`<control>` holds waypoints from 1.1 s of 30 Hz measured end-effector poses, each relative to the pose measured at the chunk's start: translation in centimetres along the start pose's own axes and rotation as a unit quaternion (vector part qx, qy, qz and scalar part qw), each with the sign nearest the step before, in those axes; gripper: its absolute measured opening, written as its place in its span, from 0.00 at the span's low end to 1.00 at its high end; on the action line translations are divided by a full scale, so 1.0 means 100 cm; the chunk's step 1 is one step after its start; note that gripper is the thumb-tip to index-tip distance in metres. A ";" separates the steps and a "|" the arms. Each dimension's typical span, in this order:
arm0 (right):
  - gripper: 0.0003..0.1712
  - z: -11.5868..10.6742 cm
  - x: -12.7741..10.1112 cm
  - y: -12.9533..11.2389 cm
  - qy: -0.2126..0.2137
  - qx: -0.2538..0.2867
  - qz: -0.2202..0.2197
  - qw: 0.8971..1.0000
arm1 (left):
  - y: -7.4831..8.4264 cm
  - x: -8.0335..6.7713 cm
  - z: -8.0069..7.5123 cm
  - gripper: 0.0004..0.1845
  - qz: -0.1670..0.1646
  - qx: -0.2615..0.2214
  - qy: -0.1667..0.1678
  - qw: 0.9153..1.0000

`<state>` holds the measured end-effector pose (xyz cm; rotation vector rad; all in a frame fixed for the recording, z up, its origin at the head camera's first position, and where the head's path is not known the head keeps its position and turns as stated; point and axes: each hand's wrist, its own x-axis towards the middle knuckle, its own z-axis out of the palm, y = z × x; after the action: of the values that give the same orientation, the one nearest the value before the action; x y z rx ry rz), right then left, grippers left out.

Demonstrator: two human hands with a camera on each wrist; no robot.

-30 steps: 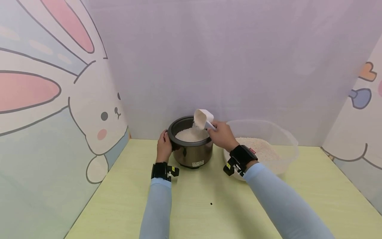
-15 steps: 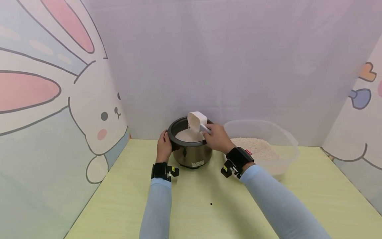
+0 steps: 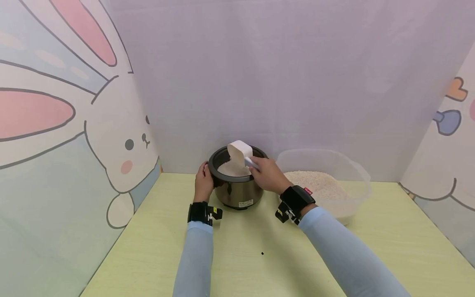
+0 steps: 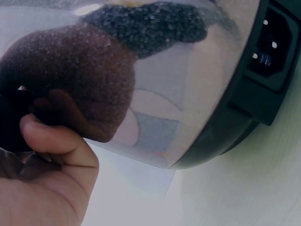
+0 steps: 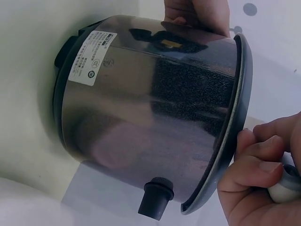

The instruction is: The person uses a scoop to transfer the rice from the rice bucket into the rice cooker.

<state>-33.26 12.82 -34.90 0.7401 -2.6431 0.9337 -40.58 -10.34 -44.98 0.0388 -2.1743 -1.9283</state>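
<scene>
A rice cooker (image 3: pixel 237 193) with a shiny brown body and dark rim stands upright, lidless, on the table. White rice (image 3: pixel 227 168) lies inside it. My left hand (image 3: pixel 203 183) grips the dark side handle (image 4: pixel 11 122), its thumb bent over it in the left wrist view. Over the cooker's mouth is a white measuring scoop (image 3: pixel 239 151), tilted with its opening to the left and down. My right hand (image 3: pixel 270 175) holds the scoop by its pale handle, close to the rim. How much rice is left in the scoop is hidden.
Right of the cooker stands a clear plastic tub (image 3: pixel 358 173) with a heap of rice (image 3: pixel 319 184). The cooker's other side handle (image 5: pixel 156 198) sticks out toward the tub. A pale curtain (image 3: pixel 259 82) hangs behind. A small dark speck (image 3: pixel 262 253) lies on the table (image 3: pixel 237 268).
The scoop has moved left and slightly down over the cooker, tipping further. Rice was falling from it earlier; no stream shows now. My left hand and the cooker have stayed put.
</scene>
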 end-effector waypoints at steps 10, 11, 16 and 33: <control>0.17 0.005 -0.007 0.005 0.010 -0.113 -0.036 0.993 | 0.000 0.001 0.001 0.27 0.016 0.009 0.000 1.000; 0.18 0.005 -0.008 0.005 0.012 -0.121 -0.037 0.992 | 0.000 0.001 0.001 0.27 0.016 0.010 0.000 1.000; 0.23 0.003 -0.013 0.003 0.009 -0.154 -0.042 0.987 | -0.001 0.002 0.000 0.27 0.010 0.007 -0.005 1.000; 0.25 -0.019 -0.023 0.041 0.091 -0.109 -0.011 0.990 | -0.004 0.002 -0.001 0.28 0.016 0.016 -0.008 1.000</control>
<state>-33.44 17.64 -36.48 0.6002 -2.5181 0.6589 -40.80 -10.49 -45.33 -0.0060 -2.2025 -1.8831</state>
